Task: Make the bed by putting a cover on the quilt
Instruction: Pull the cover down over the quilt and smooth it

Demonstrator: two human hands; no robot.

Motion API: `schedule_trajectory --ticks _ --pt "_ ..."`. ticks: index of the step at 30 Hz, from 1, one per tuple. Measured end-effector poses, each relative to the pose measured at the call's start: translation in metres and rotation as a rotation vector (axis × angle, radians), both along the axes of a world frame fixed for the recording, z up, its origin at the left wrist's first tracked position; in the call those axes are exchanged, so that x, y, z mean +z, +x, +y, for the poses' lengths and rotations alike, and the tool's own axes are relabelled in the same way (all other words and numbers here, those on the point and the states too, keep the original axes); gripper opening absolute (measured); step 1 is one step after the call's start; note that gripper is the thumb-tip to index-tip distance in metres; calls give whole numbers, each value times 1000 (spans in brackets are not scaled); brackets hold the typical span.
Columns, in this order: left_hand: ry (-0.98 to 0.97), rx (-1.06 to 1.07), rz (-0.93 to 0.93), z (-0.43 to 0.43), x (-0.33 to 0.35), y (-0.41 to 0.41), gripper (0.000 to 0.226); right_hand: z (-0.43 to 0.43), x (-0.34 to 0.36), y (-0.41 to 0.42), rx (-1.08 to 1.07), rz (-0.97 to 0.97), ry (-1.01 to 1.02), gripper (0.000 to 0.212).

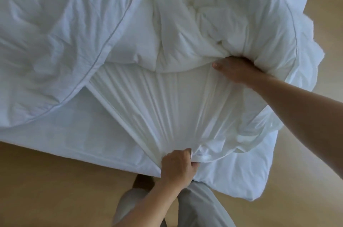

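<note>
In the head view, the left hand [177, 164] clenched the gathered cover [167, 108] at the near bed edge, drawing it taut. The right hand [234, 68], farther right, curled its fingers into the bunched quilt [194, 28]. The stuffing step looked underway, and the next move likely calls for feeding the quilt deeper.

Location type: bedroom, in a home or guest lodging; which of the two cannot be told. Indicators: a bed [83, 139] with a white sheet fills most of the view; a bulky white quilt [194, 28] and a white cover [46, 41] with a grey piped seam lie crumpled on it; the surrounding floor [46, 189] is light and wood-toned; a person in grey trousers [204, 208] stands at the bed's edge.
</note>
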State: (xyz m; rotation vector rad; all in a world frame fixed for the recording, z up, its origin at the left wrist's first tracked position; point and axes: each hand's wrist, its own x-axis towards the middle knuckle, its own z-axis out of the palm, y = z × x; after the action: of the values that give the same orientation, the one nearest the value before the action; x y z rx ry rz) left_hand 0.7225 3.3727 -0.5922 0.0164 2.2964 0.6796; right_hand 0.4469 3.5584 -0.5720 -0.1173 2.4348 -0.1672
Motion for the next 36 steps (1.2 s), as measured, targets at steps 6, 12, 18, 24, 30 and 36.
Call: schedule_trajectory --ticks 6,12,18,24,30,36 --pt "-160 -35 431 -79 -33 -27 75 1 -27 7 -58 -43 -25 78" --pt "-278 -165 414 -229 -39 -106 95 -25 -39 16 -213 -22 -116 92" --pt "-115 147 285 -279 -40 -113 78 -147 -15 62 -11 -109 -317 63" --pt "19 1215 114 -268 -54 -157 39 -294 -36 124 232 -190 -155 74" --pt "665 1598 -141 -289 -53 -205 11 -336 -54 143 297 -353 -177 20" --pt "288 1337 -3 -314 -89 -150 49 -352 -14 167 465 -315 -256 24"
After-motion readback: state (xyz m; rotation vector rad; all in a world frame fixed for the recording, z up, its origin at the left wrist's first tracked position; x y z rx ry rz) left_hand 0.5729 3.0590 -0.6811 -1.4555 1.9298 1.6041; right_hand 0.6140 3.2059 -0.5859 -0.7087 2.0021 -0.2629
